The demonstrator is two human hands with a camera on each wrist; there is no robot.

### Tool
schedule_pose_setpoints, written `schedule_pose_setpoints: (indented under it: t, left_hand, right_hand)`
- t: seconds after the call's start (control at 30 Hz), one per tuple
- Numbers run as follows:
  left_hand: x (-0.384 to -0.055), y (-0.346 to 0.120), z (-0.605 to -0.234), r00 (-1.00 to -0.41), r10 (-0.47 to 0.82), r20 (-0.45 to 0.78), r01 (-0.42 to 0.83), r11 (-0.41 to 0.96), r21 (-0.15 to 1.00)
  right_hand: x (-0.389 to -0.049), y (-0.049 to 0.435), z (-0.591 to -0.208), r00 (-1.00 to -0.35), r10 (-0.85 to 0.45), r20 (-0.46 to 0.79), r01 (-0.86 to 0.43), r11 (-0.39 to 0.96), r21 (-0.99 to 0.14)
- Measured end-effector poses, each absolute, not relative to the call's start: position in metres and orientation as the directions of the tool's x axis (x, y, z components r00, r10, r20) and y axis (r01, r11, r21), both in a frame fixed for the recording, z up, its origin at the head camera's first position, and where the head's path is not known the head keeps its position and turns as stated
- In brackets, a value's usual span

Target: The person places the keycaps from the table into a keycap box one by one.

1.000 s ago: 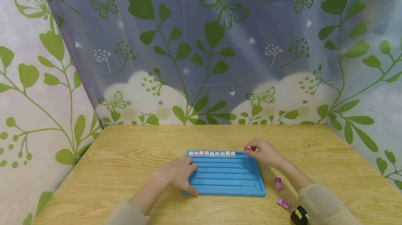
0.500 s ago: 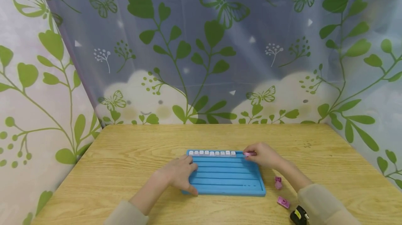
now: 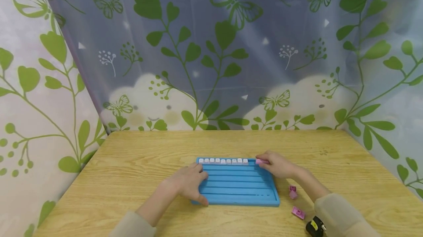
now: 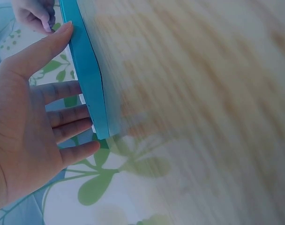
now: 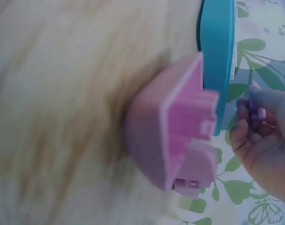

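Note:
A blue keyboard tray [image 3: 236, 180] with ridged rows lies on the table, several white keycaps [image 3: 223, 161] lined up along its back row. My left hand [image 3: 187, 182] rests at the tray's left side, the thumb near the front corner and the fingers spread along the edge. In the left wrist view its fingers [image 4: 67, 115] are nearly straight against the blue side. At the back right corner my right hand [image 3: 279, 164] pinches a pink keycap [image 3: 260, 161] between thumb and fingers, right over the end of the back row. The right wrist view shows that keycap [image 5: 260, 114] partly hidden by fingers.
Several pink keycaps lie right of the tray: a wide one [image 3: 298, 213] in front and smaller ones [image 3: 292, 192] behind it. A black object with a yellow patch [image 3: 315, 226] sits beside the right sleeve. A leaf-patterned curtain [image 3: 211, 64] hangs behind the table.
My right hand has come down a little at the back right corner, and the pink keycap has turned and lowered to the back row. The left hand and tray stay in place.

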State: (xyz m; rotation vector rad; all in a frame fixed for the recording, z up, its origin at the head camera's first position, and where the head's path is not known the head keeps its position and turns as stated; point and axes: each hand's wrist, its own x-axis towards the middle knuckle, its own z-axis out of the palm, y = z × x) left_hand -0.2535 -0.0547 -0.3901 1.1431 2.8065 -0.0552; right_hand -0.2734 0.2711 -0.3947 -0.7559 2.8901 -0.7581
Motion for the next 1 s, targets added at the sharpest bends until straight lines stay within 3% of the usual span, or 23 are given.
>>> schedule_pose_setpoints:
  t: [0.37,0.6,0.83,1.0]
  left_hand:
    - [-0.2529,-0.0545,-0.3897,-0.714,0.688,-0.127,0.694,0.72,-0.003]
    - [-0.2532,-0.0545,-0.3906,-0.715,0.687,-0.13,0.693,0.721,-0.001]
    - [-0.2533,-0.0542,-0.3902,-0.714,0.688,-0.132,0.694,0.72,0.002]
    - [-0.253,-0.0542,-0.389,-0.715,0.686,-0.134,0.692,0.722,0.004]
  right_hand:
    - [-0.2762,0.2675,-0.3901,-0.889,-0.418,0.186,-0.454,0.759,-0.466]
    - [-0.2772,0.2678,-0.3908,-0.851,-0.47,0.237,-0.526,0.765,-0.372]
    - [-0.2808,0.271,-0.3946,-0.855,-0.457,0.243,-0.518,0.771,-0.371]
    - [-0.2819,0.2701,-0.3948,-0.84,-0.482,0.249,-0.541,0.785,-0.303]
